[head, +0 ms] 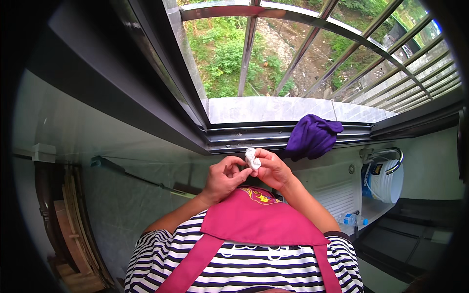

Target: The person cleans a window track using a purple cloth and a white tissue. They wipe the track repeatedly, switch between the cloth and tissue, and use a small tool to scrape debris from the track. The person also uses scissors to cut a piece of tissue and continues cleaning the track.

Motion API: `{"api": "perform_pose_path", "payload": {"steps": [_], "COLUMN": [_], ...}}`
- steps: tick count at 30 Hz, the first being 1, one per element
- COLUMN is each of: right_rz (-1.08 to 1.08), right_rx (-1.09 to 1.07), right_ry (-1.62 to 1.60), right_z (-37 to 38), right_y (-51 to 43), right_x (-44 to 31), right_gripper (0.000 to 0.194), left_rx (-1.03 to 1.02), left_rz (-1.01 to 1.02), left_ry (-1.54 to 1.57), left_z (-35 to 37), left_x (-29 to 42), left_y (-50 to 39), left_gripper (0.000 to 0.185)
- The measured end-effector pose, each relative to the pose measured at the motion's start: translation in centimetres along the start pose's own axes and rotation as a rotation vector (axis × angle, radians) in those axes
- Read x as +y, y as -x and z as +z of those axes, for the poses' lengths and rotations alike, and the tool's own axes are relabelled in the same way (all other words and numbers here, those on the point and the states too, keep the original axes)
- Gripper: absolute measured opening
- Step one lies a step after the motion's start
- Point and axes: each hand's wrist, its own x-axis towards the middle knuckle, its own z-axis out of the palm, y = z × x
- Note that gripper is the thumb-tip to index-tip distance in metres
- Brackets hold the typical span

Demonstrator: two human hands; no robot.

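A small crumpled piece of white paper or tissue is pinched between the thumb and fingers of my right hand, held up in front of the window track. My left hand meets it from the left, fingers curled, thumb tip right at the lower edge of the white piece. Whether those left fingers grip it is not clear. Just beyond my hands runs the dark metal sliding-window track, with bits of debris in its grooves. A bunched purple cloth hangs over the track, right of my right hand.
Metal bars stand outside beyond a tiled ledge. To the right, a white sink has a curved faucet, a white bucket and a plastic bottle. A long-handled tool leans left; wooden boards stand farther left.
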Motion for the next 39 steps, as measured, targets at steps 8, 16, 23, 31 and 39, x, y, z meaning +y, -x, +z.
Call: {"api": "perform_pose_path", "payload": {"steps": [8, 16, 23, 31, 39], "right_rz": [-0.133, -0.076, 0.031, 0.061, -0.018], "right_rx": [0.104, 0.003, -0.050, -0.001, -0.120], "right_ry": [0.249, 0.329, 0.344, 0.405, 0.698], "right_z": [-0.6, -2.1, -2.0, -0.1, 1.8], "right_y": [1.1, 1.2, -0.8, -1.5, -2.3], "right_x": [1.5, 1.0, 0.7, -1.3, -2.8], "right_gripper": [0.015, 0.014, 0.014, 0.020, 0.025], "left_rx": [0.034, 0.085, 0.011, 0.029, 0.157], "left_rz": [-0.161, 0.010, 0.290, 0.322, 0.196], "left_ry": [0.094, -0.393, -0.691, -0.723, -0.504], "left_z": [0.2, -1.1, -0.8, -0.6, -1.1], "left_x": [-1.0, -1.1, -0.1, 0.7, 0.2], "left_y": [0.4, 0.8, -0.3, -1.4, -1.2], "left_gripper": [0.014, 0.015, 0.021, 0.022, 0.023]}}
